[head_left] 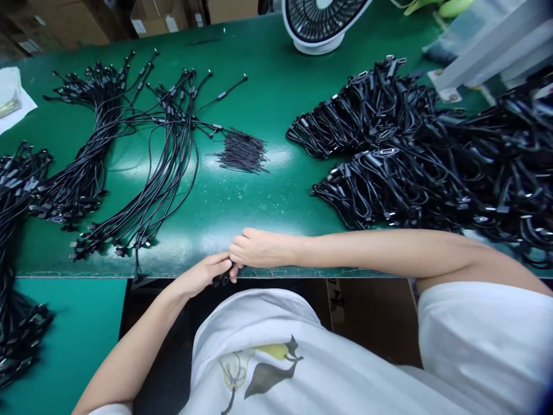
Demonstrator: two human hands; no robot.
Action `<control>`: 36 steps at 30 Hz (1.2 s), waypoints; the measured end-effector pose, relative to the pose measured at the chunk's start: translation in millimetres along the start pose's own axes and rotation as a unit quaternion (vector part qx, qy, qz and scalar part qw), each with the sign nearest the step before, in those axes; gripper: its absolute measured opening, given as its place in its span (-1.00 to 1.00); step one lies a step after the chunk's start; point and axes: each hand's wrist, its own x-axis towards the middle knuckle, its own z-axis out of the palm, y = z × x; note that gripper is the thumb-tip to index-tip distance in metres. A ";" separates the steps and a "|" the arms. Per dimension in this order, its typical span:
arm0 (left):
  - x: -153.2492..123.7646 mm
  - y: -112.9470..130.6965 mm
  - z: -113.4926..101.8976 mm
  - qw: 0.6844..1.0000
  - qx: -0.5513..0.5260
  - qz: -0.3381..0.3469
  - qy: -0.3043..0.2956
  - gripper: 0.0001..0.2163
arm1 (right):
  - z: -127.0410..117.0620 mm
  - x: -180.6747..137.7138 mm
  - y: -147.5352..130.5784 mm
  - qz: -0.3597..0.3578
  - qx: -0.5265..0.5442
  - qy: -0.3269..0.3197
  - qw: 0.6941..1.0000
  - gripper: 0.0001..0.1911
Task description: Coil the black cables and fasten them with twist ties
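Both my hands meet at the near edge of the green table (242,202). My left hand (205,274) is closed, fingers pinched around a small black cable piece (222,280) just below the table edge. My right hand (254,249) lies against it from the right, fingers curled onto the same black piece. Most of that piece is hidden between the fingers. A small pile of short black ties (242,153) lies on the table beyond my hands.
Loose black cables (151,173) fan out at the left, with another bundle (86,150) beside them. A large heap of coiled cables (432,155) fills the right. A white fan (319,23) stands at the back. More cables (17,323) lie on a lower green surface.
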 end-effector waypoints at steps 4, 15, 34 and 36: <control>12.3 1.4 9.3 0.986 -0.137 0.008 0.097 -0.64 | -9.6 2.4 37.0 0.023 0.137 -0.012 0.990 -0.81; 9.9 0.2 6.1 0.945 -0.227 0.081 0.221 -0.68 | 37.2 -1.8 255.8 0.574 0.167 -0.114 0.794 -0.69; 25.6 32.1 24.3 0.931 -0.209 0.226 0.196 -0.65 | -36.9 -0.6 18.8 0.398 0.298 0.019 0.868 -0.86; 31.1 26.4 20.9 0.935 -0.110 0.231 0.245 -0.69 | -31.7 1.3 -2.1 0.361 0.241 0.045 0.900 -0.81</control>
